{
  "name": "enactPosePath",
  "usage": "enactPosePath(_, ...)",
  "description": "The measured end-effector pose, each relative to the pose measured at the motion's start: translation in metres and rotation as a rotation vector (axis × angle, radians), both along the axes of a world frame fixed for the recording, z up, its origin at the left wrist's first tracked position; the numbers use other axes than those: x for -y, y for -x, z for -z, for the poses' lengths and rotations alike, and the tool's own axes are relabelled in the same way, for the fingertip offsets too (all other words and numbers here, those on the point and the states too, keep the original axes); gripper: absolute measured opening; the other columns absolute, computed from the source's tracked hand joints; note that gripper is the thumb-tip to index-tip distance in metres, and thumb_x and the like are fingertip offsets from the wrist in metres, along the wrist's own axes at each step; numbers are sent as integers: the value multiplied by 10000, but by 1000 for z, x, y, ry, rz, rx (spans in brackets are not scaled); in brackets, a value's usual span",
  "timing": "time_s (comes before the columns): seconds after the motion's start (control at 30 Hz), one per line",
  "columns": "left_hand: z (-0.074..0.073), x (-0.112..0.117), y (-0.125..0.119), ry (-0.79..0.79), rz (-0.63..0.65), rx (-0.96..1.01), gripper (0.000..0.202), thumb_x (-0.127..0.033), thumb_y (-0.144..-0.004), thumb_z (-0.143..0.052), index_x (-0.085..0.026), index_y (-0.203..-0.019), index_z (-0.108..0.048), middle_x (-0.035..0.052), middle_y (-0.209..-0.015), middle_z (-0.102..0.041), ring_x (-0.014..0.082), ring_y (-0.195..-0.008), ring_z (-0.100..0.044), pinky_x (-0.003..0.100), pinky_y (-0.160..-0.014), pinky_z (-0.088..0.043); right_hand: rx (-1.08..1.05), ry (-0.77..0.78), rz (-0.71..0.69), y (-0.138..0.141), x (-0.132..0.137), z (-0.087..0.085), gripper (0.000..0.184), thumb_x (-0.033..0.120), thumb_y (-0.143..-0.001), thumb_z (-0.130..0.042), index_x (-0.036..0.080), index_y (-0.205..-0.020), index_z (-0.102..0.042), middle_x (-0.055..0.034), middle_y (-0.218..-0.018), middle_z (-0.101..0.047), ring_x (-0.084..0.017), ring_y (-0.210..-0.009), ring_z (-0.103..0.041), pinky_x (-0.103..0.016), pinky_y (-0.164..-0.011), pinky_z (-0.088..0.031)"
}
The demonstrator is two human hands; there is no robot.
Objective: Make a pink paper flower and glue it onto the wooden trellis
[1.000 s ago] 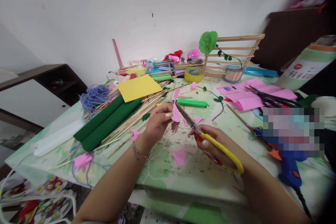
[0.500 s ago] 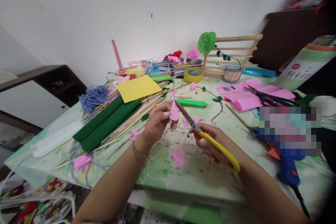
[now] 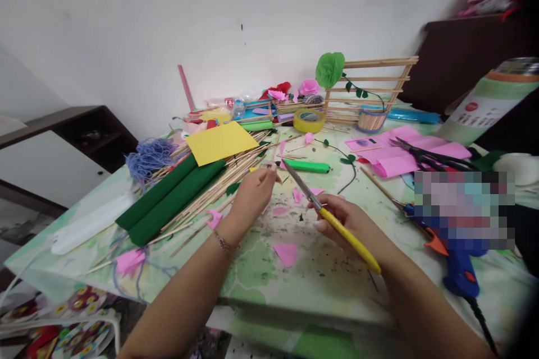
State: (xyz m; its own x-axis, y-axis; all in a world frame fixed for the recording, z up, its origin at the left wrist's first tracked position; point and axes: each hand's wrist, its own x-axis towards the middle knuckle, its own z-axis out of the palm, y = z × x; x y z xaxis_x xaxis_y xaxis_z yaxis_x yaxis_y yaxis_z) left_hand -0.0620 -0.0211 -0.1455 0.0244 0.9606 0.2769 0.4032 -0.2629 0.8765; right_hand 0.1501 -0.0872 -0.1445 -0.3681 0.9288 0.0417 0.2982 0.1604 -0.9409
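My left hand is closed in a pinch at a narrow pink paper strip, its fingertips partly hiding the lower end. Yellow-handled scissors are in my right hand, with the blades together and pointing up toward the left fingertips. Between the hands, a blurred pink paper petal appears low over or on the tabletop; I cannot tell which. Another pink paper piece lies nearer the table's front edge.
Dark green paper rolls, thin wooden sticks and a yellow sheet lie left. Behind are yellow tape and a stick trellis. Black scissors, a blue glue gun and a bottle are right.
The pink petal has left my left fingers and shows below them. My left hand has turned and its fingers have drawn together. The scissors' yellow handles have come together.
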Motion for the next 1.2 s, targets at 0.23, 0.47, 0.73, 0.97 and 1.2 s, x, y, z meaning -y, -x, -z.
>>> enactPosePath(0.23, -13, -5, 12, -57, -149, 207, 439, -569, -818, -581, -157, -746, -715, 38, -683, -661, 162, -660, -566, 250, -577, -395, 623, -153, 84, 2, -1, -4, 292, 502, -799, -601, 238, -914, -553, -42, -786, -661, -204, -649, -547, -285, -564, -337)
enactPosePath(0.47, -7, -8, 14, -31, -123, 174, 257, -408, -732, -712, -153, -702, -693, -11, -589, -601, 110, -544, -491, 231, -531, -366, 709, -179, 121, 2, -1, -7, 298, 523, -819, -562, 243, -917, -532, -25, -758, -643, -204, -643, -529, -282, -546, -317)
enactPosePath(0.73, -8, 4, 0, -421, -258, 386, 203, -380, -829, -662, -179, -840, -691, 24, -834, -645, 138, -781, -577, 251, -727, -463, 319, -123, 52, -4, 0, 4, 451, 496, -802, -633, 241, -1144, -486, -29, -856, -591, -198, -728, -551, -300, -627, -415)
enactPosePath(0.97, -5, 20, -21, -317, -146, 541, 165, -361, -810, -698, -198, -810, -722, -13, -663, -627, 116, -615, -526, 240, -601, -451, -347, -45, 49, 10, 2, 13, 462, 594, -859, -548, 227, -1121, -452, -4, -846, -519, -105, -570, -425, -254, -493, -371)
enactPosePath(1.2, 4, 46, -44, -357, 29, 237, 73, -266, -823, -690, -222, -811, -746, 19, -768, -699, 145, -708, -599, 265, -663, -486, -591, 25, 256, 7, -8, 18, 440, 486, -828, -642, 224, -1143, -481, 24, -759, -563, -134, -614, -533, -266, -534, -428)
